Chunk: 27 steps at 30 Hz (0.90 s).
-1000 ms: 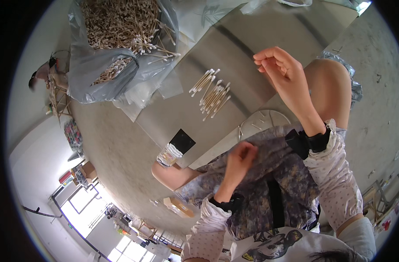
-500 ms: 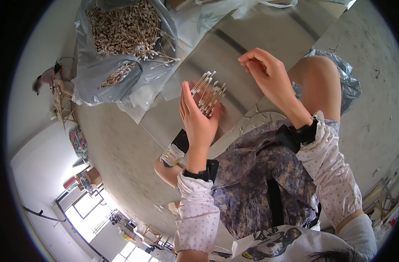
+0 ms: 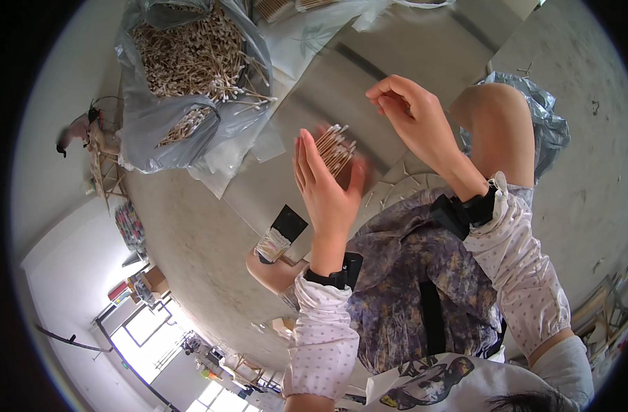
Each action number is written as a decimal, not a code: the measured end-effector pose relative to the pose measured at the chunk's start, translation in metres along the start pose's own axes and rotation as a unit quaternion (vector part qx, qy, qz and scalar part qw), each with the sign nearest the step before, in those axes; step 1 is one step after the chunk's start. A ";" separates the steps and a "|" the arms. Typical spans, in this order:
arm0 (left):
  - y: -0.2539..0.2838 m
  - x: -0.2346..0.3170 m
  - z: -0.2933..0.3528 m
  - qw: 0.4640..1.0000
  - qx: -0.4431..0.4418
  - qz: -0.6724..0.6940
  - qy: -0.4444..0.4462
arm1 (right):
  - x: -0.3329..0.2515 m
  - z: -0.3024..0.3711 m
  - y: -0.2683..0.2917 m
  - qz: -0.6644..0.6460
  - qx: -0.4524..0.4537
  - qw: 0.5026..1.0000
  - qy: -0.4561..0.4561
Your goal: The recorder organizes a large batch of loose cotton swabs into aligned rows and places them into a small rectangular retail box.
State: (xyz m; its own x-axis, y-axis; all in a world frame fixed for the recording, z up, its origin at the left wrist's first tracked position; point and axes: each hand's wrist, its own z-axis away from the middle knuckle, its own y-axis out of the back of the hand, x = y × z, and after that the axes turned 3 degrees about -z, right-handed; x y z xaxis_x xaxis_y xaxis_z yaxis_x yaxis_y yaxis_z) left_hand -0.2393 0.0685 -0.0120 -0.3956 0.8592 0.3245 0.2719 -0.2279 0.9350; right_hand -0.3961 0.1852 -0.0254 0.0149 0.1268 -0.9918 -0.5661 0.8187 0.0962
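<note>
My left hand point(image 3: 332, 199) is raised over the table, its fingers and thumb around a bundle of cotton swabs point(image 3: 336, 154). The swabs have thin wooden sticks with white tips and lie slanted, roughly side by side. To the right, my right hand point(image 3: 418, 117) hovers apart from the bundle. Its fingers are curled in, index finger near thumb, and nothing shows sticking out of them. Beyond my left hand, a large grey plastic bag point(image 3: 139, 141) holds a big heap of loose swabs point(image 3: 190, 58).
The smooth table point(image 3: 389, 51) lies under both hands, with clear plastic sheeting point(image 3: 304, 41) by the bag. Several swabs lie near the table edge at my lap. A small black holder point(image 3: 288, 223) with whitish material sits by my left knee. Grey plastic point(image 3: 551, 130) lies beyond my right knee.
My left hand has shifted right with the swab bundle, which now looks more closely gathered. My right hand has moved slightly left, its fingers still curled.
</note>
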 end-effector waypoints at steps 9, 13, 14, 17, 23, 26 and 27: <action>-0.032 -0.018 -0.038 0.991 -0.043 -0.124 0.005 | 0.001 0.003 -0.006 0.004 -0.011 1.000 0.011; -0.031 -0.024 -0.045 0.989 -0.041 -0.141 0.015 | 0.000 0.006 -0.015 0.013 -0.017 1.000 0.018; -0.035 -0.019 -0.039 0.989 -0.041 -0.143 0.024 | 0.002 0.006 -0.015 0.022 -0.016 0.999 0.024; -0.042 -0.001 -0.018 0.989 -0.039 -0.139 0.030 | 0.003 0.007 -0.018 0.021 -0.031 0.999 0.016; -0.027 0.006 0.004 0.993 -0.051 -0.095 0.043 | 0.013 0.007 -0.046 -0.102 -0.001 0.994 0.050; -0.012 0.000 0.015 0.976 0.094 0.145 0.134 | 0.017 0.005 -0.051 -0.214 0.002 0.977 0.024; -0.006 -0.001 0.022 0.949 0.140 0.225 0.173 | 0.017 0.003 -0.052 -0.212 0.000 0.977 0.024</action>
State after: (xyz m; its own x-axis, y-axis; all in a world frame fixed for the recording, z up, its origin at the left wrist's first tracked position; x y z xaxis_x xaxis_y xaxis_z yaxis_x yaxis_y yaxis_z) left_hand -0.2218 0.0793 -0.0210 -0.4356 0.4916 0.7540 0.6842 -0.3635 0.6323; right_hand -0.3642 0.1468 -0.0471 0.2102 -0.2505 -0.9450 -0.5175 0.7916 -0.3250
